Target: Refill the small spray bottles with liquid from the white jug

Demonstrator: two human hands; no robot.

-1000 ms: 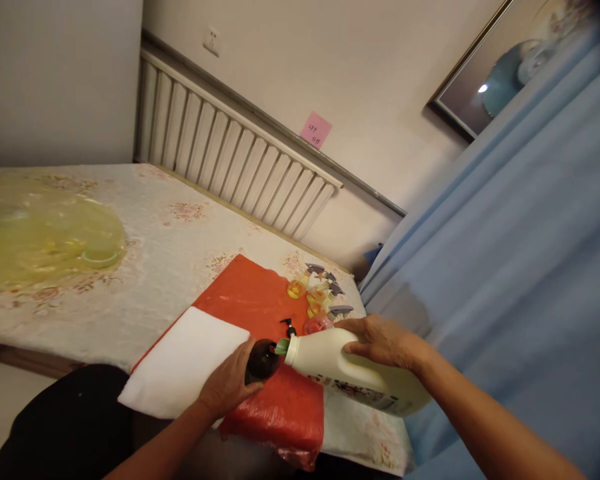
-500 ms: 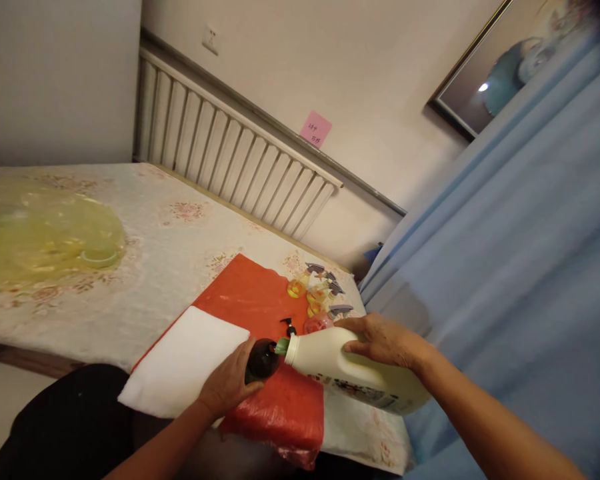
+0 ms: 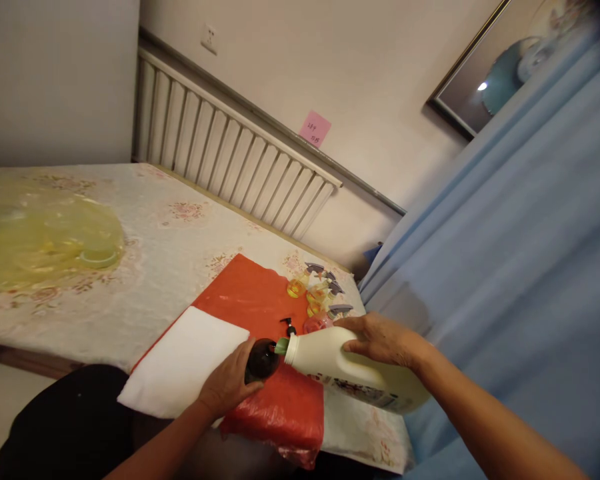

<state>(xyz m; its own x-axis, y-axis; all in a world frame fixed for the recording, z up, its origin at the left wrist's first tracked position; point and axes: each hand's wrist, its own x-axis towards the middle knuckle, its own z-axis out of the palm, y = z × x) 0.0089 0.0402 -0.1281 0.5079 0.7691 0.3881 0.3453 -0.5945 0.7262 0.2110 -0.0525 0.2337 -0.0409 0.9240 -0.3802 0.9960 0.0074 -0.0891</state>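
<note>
My left hand [image 3: 230,379] is wrapped round a dark bottle [image 3: 263,360] standing on a red plastic sheet [image 3: 260,300]. With my right hand [image 3: 383,341] I grip a large cream-coloured jug [image 3: 325,353] by its handle. The jug lies tilted nearly level, its green spout [image 3: 281,346] at the mouth of the dark bottle. Whether liquid is flowing is too small to make out. Just behind the spout is a black pump head [image 3: 291,328]. A folded white cloth [image 3: 185,360] lies left of my left hand.
Several small spray bottles [image 3: 317,300] with yellow or pink liquid stand behind the jug. A yellow plastic bag [image 3: 45,233] lies at the left on the flowered tablecloth [image 3: 160,247]. A blue curtain [image 3: 520,253] hangs close on the right; a radiator [image 3: 230,147] lines the wall.
</note>
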